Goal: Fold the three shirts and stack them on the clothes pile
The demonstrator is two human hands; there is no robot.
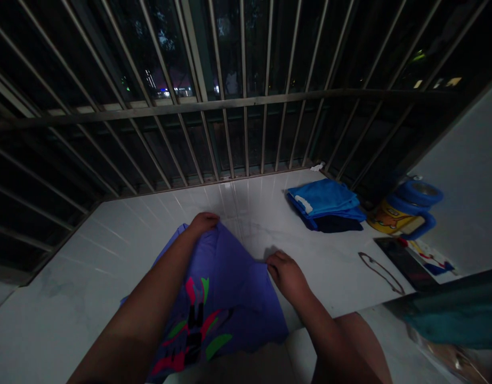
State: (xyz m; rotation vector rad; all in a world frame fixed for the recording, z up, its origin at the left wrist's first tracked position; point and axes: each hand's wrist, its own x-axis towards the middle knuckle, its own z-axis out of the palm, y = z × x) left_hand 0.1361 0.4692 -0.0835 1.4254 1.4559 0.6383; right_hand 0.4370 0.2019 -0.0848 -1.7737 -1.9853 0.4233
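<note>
A purple T-shirt [233, 266] with a pink, green and black print is spread partly on the white ledge and hangs over its front edge. My left hand [206, 221] pinches the shirt's far edge, fingers closed on the cloth. To the right, my right hand [283, 269] grips a corner of the same shirt between thumb and fingers. My left forearm covers part of the shirt's left side. Beyond my right hand lies a folded stack of blue clothes [325, 197], with a dark navy piece at the bottom.
Metal window bars [246, 101] rise behind the white ledge [89, 266]. On the right stand a yellow and blue mug [401, 213], a dark flat phone-like object [405, 261] and a thin cord loop [381, 274]. Teal cloth [457, 314] hangs at the lower right.
</note>
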